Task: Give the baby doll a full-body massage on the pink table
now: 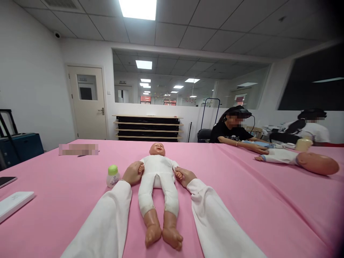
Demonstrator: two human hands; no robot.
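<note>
A baby doll (158, 168) with a white cloth body lies on its back on the pink-covered table (231, 200), its head away from me and its bare feet towards me. My left hand (132, 173) is closed around the doll's arm at the left, near its small hand. On the other side, my right hand (187, 176) grips the doll's other arm by the wrist. Both of the doll's hands show beside my fingers. Close to my left wrist stands a small white bottle (113, 176) with a green cap.
At the left edge lie a white flat box (16, 204) and a phone (7, 181). A blurred item (78, 149) is farther back. To the right, a person (232, 125) handles a second doll (317, 163) near a yellowish bottle (304, 144). Another person (311, 125) sits behind.
</note>
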